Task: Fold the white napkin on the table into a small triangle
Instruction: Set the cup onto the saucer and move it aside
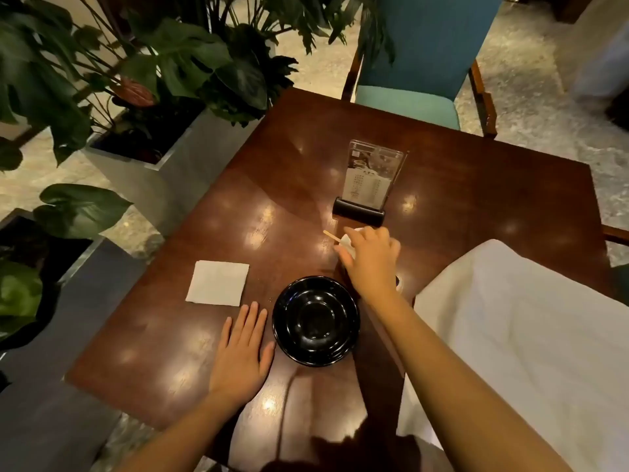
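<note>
Wht napkin (218, 283), blk bowl (316, 320)

table (459, 185): polished glossy wood
napkin (218, 283): matt white paper
bowl (316, 320): shiny black
menu stand (369, 175): clear glossy plastic

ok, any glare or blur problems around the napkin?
Head view: dim warm light; lamp glare spots dot the glossy table, none on the white napkin, which reads sharp; right hand slightly blurred, so the small white object it grips is unclear; wide-angle bends the edges.

Left forearm (177, 434) and right forearm (442, 369) are bare from wrist to elbow.
</note>
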The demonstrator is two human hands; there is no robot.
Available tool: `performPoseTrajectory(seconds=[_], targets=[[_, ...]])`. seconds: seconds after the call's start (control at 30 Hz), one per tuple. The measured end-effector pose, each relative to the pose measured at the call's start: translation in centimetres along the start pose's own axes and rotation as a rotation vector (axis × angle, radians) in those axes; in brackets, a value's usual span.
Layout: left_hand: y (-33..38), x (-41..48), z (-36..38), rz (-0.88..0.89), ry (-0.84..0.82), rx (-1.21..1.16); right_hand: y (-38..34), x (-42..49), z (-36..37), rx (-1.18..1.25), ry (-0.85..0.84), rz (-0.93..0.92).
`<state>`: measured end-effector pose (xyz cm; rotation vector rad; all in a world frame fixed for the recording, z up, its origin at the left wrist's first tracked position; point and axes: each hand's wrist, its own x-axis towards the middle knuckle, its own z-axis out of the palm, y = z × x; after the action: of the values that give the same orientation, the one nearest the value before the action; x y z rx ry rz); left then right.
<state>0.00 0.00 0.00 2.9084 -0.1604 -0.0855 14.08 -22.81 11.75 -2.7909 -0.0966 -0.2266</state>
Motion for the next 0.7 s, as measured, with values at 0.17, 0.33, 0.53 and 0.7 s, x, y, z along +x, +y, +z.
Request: performPoseTrajectory(seconds=[0.17, 0.33, 0.53, 0.7], targets=[[0.2, 0.0, -0.3, -0.011, -0.007, 0.027, -1.8, 3.3, 1.5, -0.113, -0.153, -0.033], [-0.1, -0.1, -0.3, -0.016, -0.029, 0.039, -2.1, 3.3, 2.3, -0.144, -0.143, -0.007], [0.0, 0.0, -0.5, -0.019, -0.047, 0.032, -2.1, 1.6, 1.4, 0.016, 0.007, 0.005], [-0.4, 0.2, -0.6, -0.011, -0.09, 0.023, -2.3, -0.4, -1.2, 0.215, 0.144, 0.033]])
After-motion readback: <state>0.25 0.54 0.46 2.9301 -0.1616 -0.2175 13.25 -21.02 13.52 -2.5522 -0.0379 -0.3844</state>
